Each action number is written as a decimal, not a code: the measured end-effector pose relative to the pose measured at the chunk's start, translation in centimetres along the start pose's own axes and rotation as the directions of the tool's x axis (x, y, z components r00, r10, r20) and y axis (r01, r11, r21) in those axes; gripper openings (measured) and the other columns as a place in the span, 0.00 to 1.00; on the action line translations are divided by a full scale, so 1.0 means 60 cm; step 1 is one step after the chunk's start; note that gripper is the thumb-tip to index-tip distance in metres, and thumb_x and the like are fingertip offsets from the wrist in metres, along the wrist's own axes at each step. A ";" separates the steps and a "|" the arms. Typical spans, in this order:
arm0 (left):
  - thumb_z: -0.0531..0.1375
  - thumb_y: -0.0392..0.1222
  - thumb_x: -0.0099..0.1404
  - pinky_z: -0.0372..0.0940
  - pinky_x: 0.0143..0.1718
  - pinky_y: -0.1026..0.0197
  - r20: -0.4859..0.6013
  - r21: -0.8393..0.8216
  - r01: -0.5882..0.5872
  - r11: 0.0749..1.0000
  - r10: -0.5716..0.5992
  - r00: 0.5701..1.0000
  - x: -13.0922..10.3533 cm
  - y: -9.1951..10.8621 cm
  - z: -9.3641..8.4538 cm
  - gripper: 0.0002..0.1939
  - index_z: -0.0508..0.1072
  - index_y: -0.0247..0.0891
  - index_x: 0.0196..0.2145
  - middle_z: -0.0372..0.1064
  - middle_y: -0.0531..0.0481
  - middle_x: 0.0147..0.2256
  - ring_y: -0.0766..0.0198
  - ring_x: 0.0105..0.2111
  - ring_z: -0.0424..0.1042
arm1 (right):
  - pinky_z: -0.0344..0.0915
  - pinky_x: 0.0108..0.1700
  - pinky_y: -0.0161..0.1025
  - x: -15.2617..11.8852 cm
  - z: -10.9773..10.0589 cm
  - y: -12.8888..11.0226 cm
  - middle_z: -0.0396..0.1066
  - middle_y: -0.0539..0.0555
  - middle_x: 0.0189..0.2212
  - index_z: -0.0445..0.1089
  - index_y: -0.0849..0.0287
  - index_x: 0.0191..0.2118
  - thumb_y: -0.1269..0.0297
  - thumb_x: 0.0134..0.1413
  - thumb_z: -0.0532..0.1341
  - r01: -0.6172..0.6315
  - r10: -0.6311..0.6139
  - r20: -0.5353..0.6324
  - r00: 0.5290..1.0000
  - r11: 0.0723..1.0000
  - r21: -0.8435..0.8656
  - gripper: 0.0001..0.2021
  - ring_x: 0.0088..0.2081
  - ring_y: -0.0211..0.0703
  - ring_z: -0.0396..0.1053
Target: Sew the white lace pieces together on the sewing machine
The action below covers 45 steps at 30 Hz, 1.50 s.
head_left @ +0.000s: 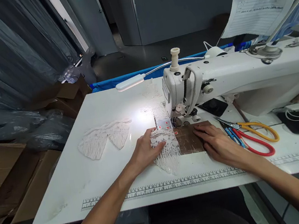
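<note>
A white lace piece (167, 151) with a fringed lower edge lies in front of the needle area of a white sewing machine (181, 87). On its left side rests my left hand (146, 150), thumb and fingers apart, pressing the lace flat. My right hand (214, 140) lies with fingers stretched out on the right part of a brown plate (190, 141) beside the lace. More lace (156, 109) stretches behind the presser foot. Another lace piece (107, 134), shaped in two scallops, is spread on the white table (72, 182) at the left.
Yellow-handled scissors (258, 128) and red-handled scissors (255, 146) lie right of my right hand. A lamp (130, 82) reaches over the table's back. A ruler strip (165, 187) runs along the front edge. Cardboard boxes (34, 177) stand left of the table.
</note>
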<state>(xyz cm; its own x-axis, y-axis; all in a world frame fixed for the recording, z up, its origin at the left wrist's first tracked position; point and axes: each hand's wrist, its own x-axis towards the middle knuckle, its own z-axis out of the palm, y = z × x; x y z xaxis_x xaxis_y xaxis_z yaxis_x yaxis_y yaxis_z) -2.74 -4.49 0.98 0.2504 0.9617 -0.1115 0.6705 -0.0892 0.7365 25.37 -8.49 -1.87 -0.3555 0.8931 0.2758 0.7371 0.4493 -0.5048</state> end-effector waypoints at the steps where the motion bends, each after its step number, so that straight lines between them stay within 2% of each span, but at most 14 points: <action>1: 0.61 0.52 0.61 0.64 0.28 0.61 -0.010 -0.009 0.011 1.000 -0.011 1.000 0.000 0.001 0.002 0.29 0.65 0.38 0.56 0.73 0.50 0.32 0.62 0.25 0.70 | 0.56 0.61 0.63 -0.015 -0.001 -0.012 0.65 0.65 0.57 0.68 0.63 0.56 0.71 0.57 0.52 0.020 -0.020 0.029 0.999 1.000 0.009 0.21 0.61 0.60 0.58; 3: 0.61 0.52 0.62 0.64 0.27 0.61 -0.022 -0.030 0.033 0.999 -0.033 0.999 0.000 0.003 0.006 0.29 0.64 0.37 0.56 0.73 0.51 0.32 0.62 0.25 0.71 | 0.53 0.63 0.63 -0.043 -0.018 -0.040 0.69 0.60 0.53 0.72 0.57 0.51 0.73 0.58 0.52 0.058 -0.091 0.222 0.971 0.987 0.152 0.19 0.60 0.56 0.61; 4: 0.62 0.52 0.62 0.64 0.27 0.62 -0.028 -0.036 0.039 0.999 -0.040 0.999 0.000 0.004 0.008 0.29 0.64 0.37 0.57 0.73 0.51 0.31 0.62 0.25 0.71 | 0.54 0.63 0.60 -0.054 -0.031 -0.051 0.73 0.55 0.48 0.75 0.53 0.45 0.73 0.59 0.53 0.054 -0.158 0.362 0.919 0.958 0.280 0.16 0.56 0.52 0.66; 5: 0.62 0.51 0.62 0.64 0.26 0.62 -0.033 -0.038 0.040 0.998 -0.041 0.999 -0.001 0.004 0.010 0.29 0.64 0.36 0.57 0.73 0.51 0.30 0.62 0.24 0.71 | 0.58 0.62 0.55 -0.062 -0.044 -0.059 0.75 0.52 0.43 0.76 0.52 0.39 0.72 0.60 0.52 0.005 -0.209 0.482 0.851 0.921 0.389 0.15 0.52 0.49 0.70; 6: 0.62 0.51 0.62 0.63 0.26 0.62 -0.035 -0.039 0.035 0.999 -0.036 0.999 -0.001 0.004 0.012 0.30 0.63 0.36 0.58 0.73 0.51 0.30 0.62 0.24 0.71 | 0.64 0.58 0.50 -0.064 -0.056 -0.062 0.76 0.52 0.41 0.76 0.53 0.37 0.72 0.61 0.51 -0.083 -0.167 0.504 0.847 0.896 0.437 0.16 0.49 0.47 0.71; 9: 0.63 0.51 0.61 0.64 0.27 0.62 -0.031 -0.044 0.024 0.999 -0.026 0.999 -0.002 0.003 0.012 0.32 0.62 0.37 0.59 0.72 0.51 0.31 0.62 0.27 0.71 | 0.70 0.47 0.45 -0.042 -0.063 -0.047 0.75 0.54 0.41 0.75 0.55 0.39 0.71 0.62 0.49 -0.148 -0.019 0.374 0.927 0.899 0.412 0.16 0.44 0.47 0.72; 12: 0.65 0.52 0.60 0.64 0.30 0.62 -0.047 -0.035 0.046 0.998 -0.048 0.998 -0.003 0.004 0.004 0.33 0.62 0.38 0.59 0.70 0.50 0.32 0.61 0.29 0.70 | 0.68 0.50 0.48 0.008 -0.030 -0.024 0.72 0.57 0.45 0.71 0.57 0.49 0.72 0.60 0.49 0.019 -0.075 0.204 0.976 0.964 0.266 0.18 0.48 0.49 0.69; 15: 0.64 0.55 0.59 0.63 0.30 0.63 -0.067 -0.017 0.058 0.998 -0.059 0.996 -0.005 0.004 -0.008 0.34 0.63 0.37 0.59 0.66 0.52 0.30 0.63 0.29 0.67 | 0.66 0.52 0.52 0.052 0.014 -0.017 0.67 0.61 0.49 0.66 0.56 0.58 0.73 0.58 0.49 0.200 -0.215 0.184 0.959 0.975 0.097 0.23 0.51 0.52 0.66; 18: 0.63 0.56 0.61 0.60 0.28 0.65 -0.036 -0.024 0.076 0.997 -0.076 0.996 -0.005 0.003 -0.015 0.32 0.65 0.37 0.58 0.63 0.53 0.29 0.65 0.27 0.65 | 0.66 0.52 0.55 0.075 0.041 -0.016 0.66 0.62 0.47 0.64 0.55 0.59 0.72 0.58 0.51 0.331 -0.310 0.195 0.930 0.940 -0.085 0.24 0.50 0.55 0.65; 22: 0.64 0.52 0.60 0.61 0.29 0.65 -0.052 -0.058 0.097 0.994 -0.100 0.994 0.000 0.000 -0.013 0.34 0.63 0.37 0.59 0.63 0.53 0.30 0.65 0.29 0.65 | 0.68 0.46 0.55 0.094 0.046 -0.008 0.65 0.64 0.45 0.64 0.55 0.59 0.71 0.59 0.51 0.351 -0.300 0.219 0.929 0.901 -0.256 0.23 0.44 0.54 0.68; 30: 0.68 0.48 0.57 0.61 0.22 0.67 -0.041 -0.230 0.183 0.956 -0.198 0.979 0.010 -0.003 -0.017 0.35 0.63 0.35 0.58 0.60 0.56 0.27 0.69 0.24 0.62 | 0.70 0.40 0.47 0.116 0.034 0.003 0.68 0.60 0.46 0.61 0.54 0.63 0.67 0.63 0.47 0.275 -0.253 0.217 0.943 0.958 -0.080 0.24 0.41 0.49 0.70; 34: 0.70 0.46 0.55 0.62 0.21 0.68 -0.005 -0.299 0.205 0.932 -0.217 0.976 0.016 -0.009 -0.017 0.37 0.62 0.34 0.58 0.64 0.55 0.28 0.69 0.24 0.63 | 0.69 0.44 0.52 0.107 0.047 0.001 0.68 0.62 0.44 0.68 0.57 0.57 0.67 0.63 0.49 0.313 -0.291 0.170 0.942 0.941 -0.126 0.20 0.42 0.52 0.68; 39: 0.70 0.47 0.54 0.58 0.24 0.69 -0.054 -0.291 0.153 0.944 -0.176 0.983 0.016 -0.006 -0.014 0.32 0.66 0.35 0.54 0.58 0.59 0.25 0.72 0.23 0.60 | 0.67 0.48 0.55 0.088 0.058 0.000 0.66 0.63 0.45 0.68 0.59 0.56 0.65 0.64 0.49 0.292 -0.286 0.085 0.954 0.954 -0.071 0.19 0.46 0.55 0.65; 45: 0.67 0.45 0.57 0.55 0.25 0.68 0.062 -0.343 0.194 0.919 -0.184 0.981 0.011 -0.003 -0.012 0.30 0.65 0.35 0.55 0.58 0.57 0.28 0.73 0.22 0.58 | 0.66 0.52 0.55 0.082 0.063 0.005 0.65 0.63 0.46 0.66 0.58 0.58 0.64 0.65 0.50 0.280 -0.278 0.045 0.959 0.960 -0.027 0.19 0.48 0.54 0.64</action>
<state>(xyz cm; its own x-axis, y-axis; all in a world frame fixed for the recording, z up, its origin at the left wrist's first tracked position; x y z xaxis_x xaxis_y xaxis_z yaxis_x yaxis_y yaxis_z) -3.20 -3.65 1.21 0.1653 0.9439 -0.2860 0.4256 0.1933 0.8840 21.64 -3.86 -3.74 -0.5721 0.7329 0.3683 0.6236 0.6803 -0.3850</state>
